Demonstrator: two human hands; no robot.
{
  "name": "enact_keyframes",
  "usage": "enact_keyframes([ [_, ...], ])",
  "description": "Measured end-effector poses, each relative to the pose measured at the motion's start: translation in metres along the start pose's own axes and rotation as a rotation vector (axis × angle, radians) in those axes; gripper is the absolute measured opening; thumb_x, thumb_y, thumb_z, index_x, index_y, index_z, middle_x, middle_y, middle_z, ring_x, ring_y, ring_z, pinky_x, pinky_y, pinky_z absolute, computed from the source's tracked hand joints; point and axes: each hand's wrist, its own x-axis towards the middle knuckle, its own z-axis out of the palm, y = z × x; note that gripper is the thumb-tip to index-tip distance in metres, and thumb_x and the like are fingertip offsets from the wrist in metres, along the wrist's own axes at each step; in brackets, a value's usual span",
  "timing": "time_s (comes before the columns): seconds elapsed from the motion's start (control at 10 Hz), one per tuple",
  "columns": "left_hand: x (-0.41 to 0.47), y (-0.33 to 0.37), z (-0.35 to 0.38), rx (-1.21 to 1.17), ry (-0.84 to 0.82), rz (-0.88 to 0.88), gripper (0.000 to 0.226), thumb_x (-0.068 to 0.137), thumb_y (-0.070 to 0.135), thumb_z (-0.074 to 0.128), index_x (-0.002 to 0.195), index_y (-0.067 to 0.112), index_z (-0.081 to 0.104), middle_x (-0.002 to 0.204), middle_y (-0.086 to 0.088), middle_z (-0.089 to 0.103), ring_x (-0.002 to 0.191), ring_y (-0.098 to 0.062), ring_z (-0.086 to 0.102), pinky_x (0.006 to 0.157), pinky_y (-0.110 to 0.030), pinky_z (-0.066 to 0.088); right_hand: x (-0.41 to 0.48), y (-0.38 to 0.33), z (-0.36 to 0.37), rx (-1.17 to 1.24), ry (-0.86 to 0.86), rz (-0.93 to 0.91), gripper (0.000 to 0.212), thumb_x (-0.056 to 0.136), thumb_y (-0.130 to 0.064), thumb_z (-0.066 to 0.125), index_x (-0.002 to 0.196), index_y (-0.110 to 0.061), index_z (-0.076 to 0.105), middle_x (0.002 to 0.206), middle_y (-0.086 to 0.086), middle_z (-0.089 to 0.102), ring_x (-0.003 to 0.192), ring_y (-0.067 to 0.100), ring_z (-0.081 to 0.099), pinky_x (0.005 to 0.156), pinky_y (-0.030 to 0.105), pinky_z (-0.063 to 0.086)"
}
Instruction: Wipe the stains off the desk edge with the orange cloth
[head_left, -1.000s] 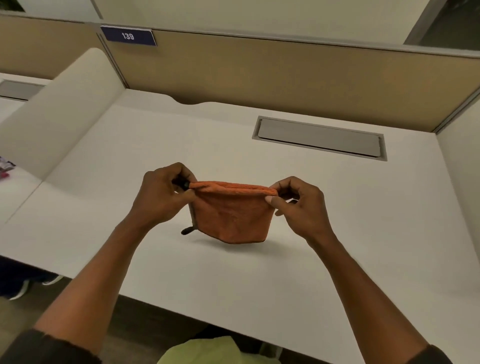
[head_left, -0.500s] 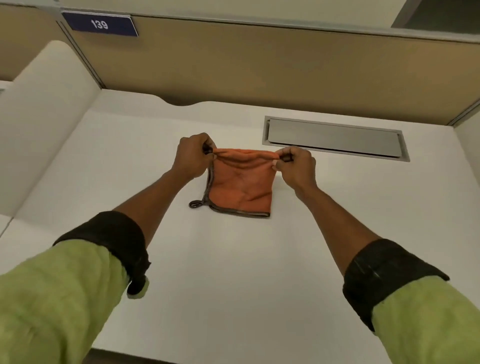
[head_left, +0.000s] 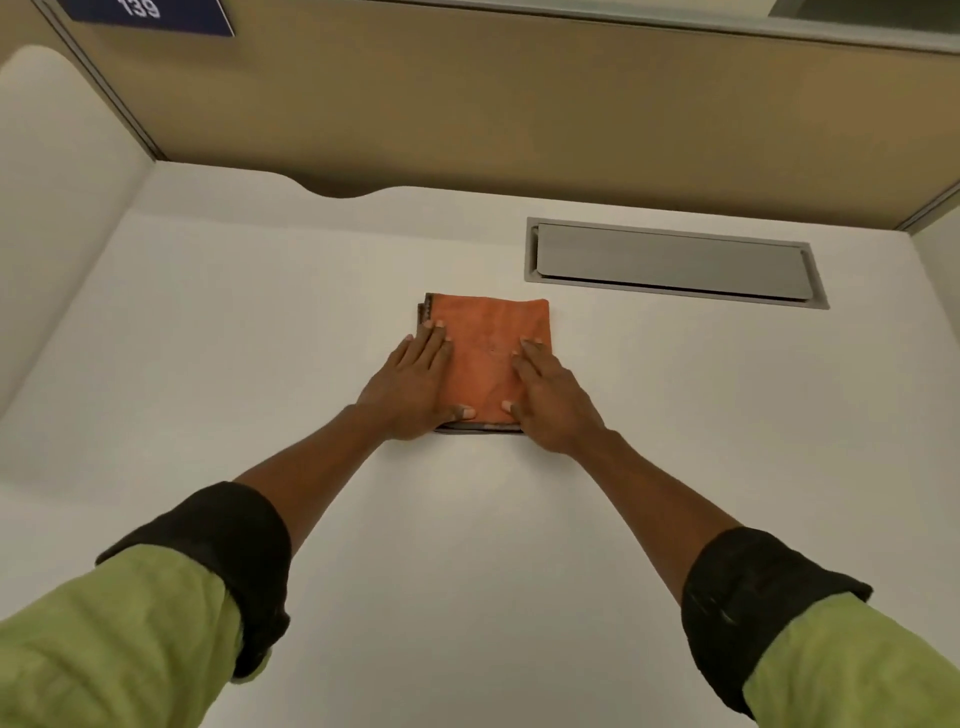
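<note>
The orange cloth (head_left: 488, 348), folded into a small square with a dark hem, lies flat on the white desk (head_left: 467, 545) toward the back middle. My left hand (head_left: 415, 387) rests palm down on its left part, fingers stretched out. My right hand (head_left: 550, 397) presses flat on its right part in the same way. Neither hand grips the cloth. The desk's near edge is out of view below my green sleeves with dark cuffs.
A grey cable hatch (head_left: 672, 264) is set into the desk just right of the cloth. A tan partition (head_left: 519, 119) with a blue number plate (head_left: 150, 15) closes the back. White side panels (head_left: 57, 208) flank the desk.
The cloth was held up by its top corners between both hands. It has been carried further back, laid down folded, and both hands now lie flat on it.
</note>
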Motion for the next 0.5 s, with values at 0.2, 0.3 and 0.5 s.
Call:
enact_keyframes([
  [0.2,0.004,0.002,-0.013,0.05,-0.079,0.03,0.124,0.093,0.085,0.044,0.171,0.006,-0.01,0.18,-0.013,-0.02,0.168,-0.026,-0.019,0.134,-0.039,-0.005,-0.004,-0.004,0.004,0.027,0.011,0.028,0.077,0.105,-0.04,0.06,0.166,-0.009,0.024,0.179,0.006,0.009,0.166,0.025,0.006,0.132,0.046,0.024],
  [0.3,0.003,0.008,-0.015,0.081,-0.08,0.005,0.123,0.094,0.083,0.046,0.171,0.004,-0.008,0.18,-0.016,-0.017,0.168,-0.028,-0.017,0.136,-0.042,-0.004,-0.013,-0.006,0.0,0.118,0.03,0.087,0.075,0.102,-0.04,0.064,0.164,-0.013,0.03,0.177,0.005,0.019,0.163,0.026,0.02,0.129,0.047,0.031],
  [0.5,-0.015,0.038,-0.01,0.097,-0.01,-0.021,0.094,0.106,0.059,0.052,0.169,0.002,0.012,0.181,-0.021,-0.004,0.169,-0.035,-0.008,0.137,-0.046,0.0,-0.058,0.013,-0.014,0.261,0.206,0.182,0.062,0.099,-0.041,0.068,0.152,-0.016,0.049,0.155,0.003,0.054,0.143,0.026,0.048,0.114,0.044,0.045],
])
